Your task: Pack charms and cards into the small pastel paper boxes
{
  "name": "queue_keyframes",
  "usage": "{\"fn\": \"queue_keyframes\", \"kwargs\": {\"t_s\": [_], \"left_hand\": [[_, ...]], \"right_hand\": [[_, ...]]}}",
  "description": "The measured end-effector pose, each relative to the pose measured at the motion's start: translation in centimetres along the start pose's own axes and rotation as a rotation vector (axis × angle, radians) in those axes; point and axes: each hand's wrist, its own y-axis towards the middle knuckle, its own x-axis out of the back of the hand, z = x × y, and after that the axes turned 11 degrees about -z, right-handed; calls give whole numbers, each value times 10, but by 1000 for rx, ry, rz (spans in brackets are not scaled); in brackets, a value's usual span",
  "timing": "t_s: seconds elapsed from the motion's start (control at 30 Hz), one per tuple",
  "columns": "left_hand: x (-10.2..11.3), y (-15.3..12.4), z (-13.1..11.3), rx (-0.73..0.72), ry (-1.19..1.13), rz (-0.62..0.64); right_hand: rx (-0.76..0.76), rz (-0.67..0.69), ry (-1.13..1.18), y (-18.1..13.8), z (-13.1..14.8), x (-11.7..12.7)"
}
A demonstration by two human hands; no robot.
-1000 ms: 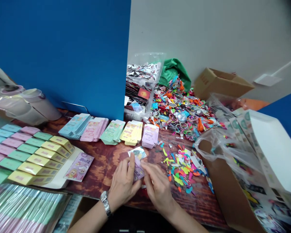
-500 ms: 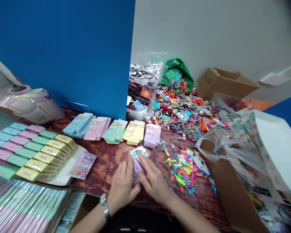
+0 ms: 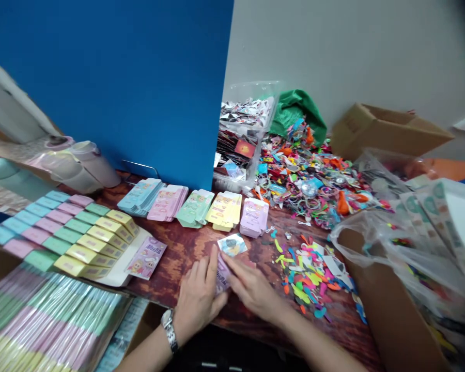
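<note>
A small purple printed box (image 3: 222,279) sits between my two hands, just above the front of the table. My left hand (image 3: 201,289), with a watch at the wrist, closes on its left side. From the right, my right hand (image 3: 251,287) grips it near the top, and its fingers hide part of the box. Just beyond my fingertips a small picture card (image 3: 233,244) lies on the table. Farther back stands a stack of flat purple cartons (image 3: 254,216), beside stacks in yellow (image 3: 223,209), green (image 3: 194,206), pink (image 3: 167,201) and blue (image 3: 141,196).
Rows of filled-out boxes (image 3: 89,243) stand at the left, with a purple box (image 3: 147,257) beside them. Wrapped packs (image 3: 54,320) lie at front left. Loose colourful pieces (image 3: 308,274) and a large trinket heap (image 3: 302,175) spread right. A cardboard box (image 3: 383,305) borders the right.
The view has turned a little to the left. The picture card, earlier at my fingertips and partly over the box, now lies apart on the table. My right fingers have drawn back onto the box.
</note>
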Motion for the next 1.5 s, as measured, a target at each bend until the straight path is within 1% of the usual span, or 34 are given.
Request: {"fn": "queue_keyframes", "kwargs": {"t_s": [0.03, 0.13, 0.17, 0.23, 0.27, 0.33, 0.4, 0.43, 0.57, 0.7, 0.77, 0.83, 0.93, 1.0, 1.07, 1.17, 1.27, 1.37, 1.43, 1.5], "left_hand": [[6, 1, 7, 1, 48, -2], [24, 0, 39, 15, 304, -52], [28, -2, 50, 21, 408, -50], [34, -8, 72, 50, 575, -23], [35, -10, 81, 54, 628, -16], [34, -15, 94, 62, 680, 4], [32, -17, 100, 68, 689, -9], [32, -17, 101, 68, 685, -28], [35, -13, 98, 48, 627, -135], [33, 1, 82, -11, 506, -261], [27, 13, 66, -61, 393, -314], [19, 25, 44, -108, 259, -345], [8, 37, 8, -158, 96, -331], [2, 37, -10, -182, 26, -302], [-2, 32, -21, -192, -14, -258], [-5, 22, -25, -181, -67, -184], [-6, 21, -23, -133, -180, -127], [-7, 33, -25, -38, -362, -74], [-11, 45, -29, 46, -429, -92], [-16, 54, -34, 92, -411, -145]], "right_hand": [[-25, -5, -17, 5, -11, 7], [-121, -200, -182, 24, -55, 31], [-142, -239, -246, 31, -71, 39], [-155, -258, -350, 46, -99, 55], [-160, -227, -389, 53, -111, 61], [-190, -83, -447, 66, -130, 69], [-237, 66, -486, 77, -142, 71], [-260, 114, -501, 82, -147, 70], [-314, 180, -537, 90, -156, 58], [-337, 186, -591, 86, -154, 50], [-335, 174, -618, 84, -152, 49], [-320, 175, -635, 84, -153, 50], [-283, 205, -646, 89, -157, 54], [-255, 213, -659, 94, -158, 55], [-225, 192, -684, 99, -157, 55], [-186, 106, -739, 100, -147, 53], [-178, -18, -796, 94, -127, 58], [-134, -141, -804, 77, -93, 70], [-40, -235, -741, 64, -66, 77], [25, -245, -625, 52, -39, 79]]}}
